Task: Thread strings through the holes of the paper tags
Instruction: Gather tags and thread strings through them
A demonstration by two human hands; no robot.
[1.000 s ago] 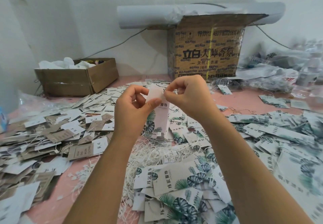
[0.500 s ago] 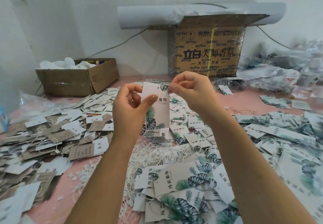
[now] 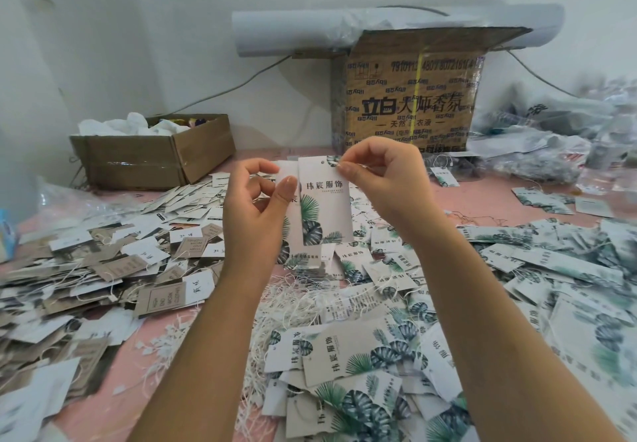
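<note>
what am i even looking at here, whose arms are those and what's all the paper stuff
No machine here: a person wears a camera on the head, so you look down along their own arms. The left hand grips a leaf-print tag upright, with a second tag behind it; the right hand pinches its top corner beside the punched hole. I cannot see a string there. The pink table holds heaps of leaf-print tags, brown and white tags and loose white strings.

The left hand [image 3: 255,215] holds two overlapping leaf-printed tags [image 3: 325,212] upright, thumb on front. Fingertips of the right hand [image 3: 391,179] pinch their top edge, just beside the hole [image 3: 322,163] (string unclear).
</note>
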